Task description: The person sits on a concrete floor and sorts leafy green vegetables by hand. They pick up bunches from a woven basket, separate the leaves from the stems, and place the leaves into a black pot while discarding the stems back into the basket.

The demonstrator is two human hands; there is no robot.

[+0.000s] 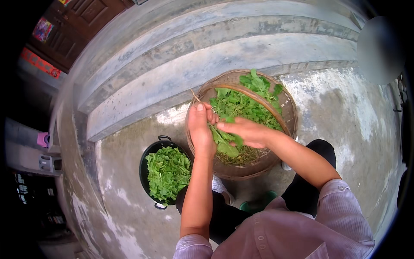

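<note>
My left hand (201, 124) grips a leafy green plant (228, 149) over the left side of a round wicker basket (234, 173). The plant's thin brown root (195, 95) pokes out above that hand, and its leaves hang down toward me. My right hand (247, 132) meets the left one from the other side, its thumb and fingers around some of the leaves; the palm side is partly hidden. Inside the basket lies a heap of leafy greens (236, 105), with yellowish stems and trimmings (247, 155) nearest me.
A black two-handled pan (144, 181) full of picked green leaves (168, 173) stands on the concrete floor (129, 162) to the left. The basket's arched handle (258, 100) rises beside my hands. Concrete steps (181, 71) run behind the basket. My knees flank its near side.
</note>
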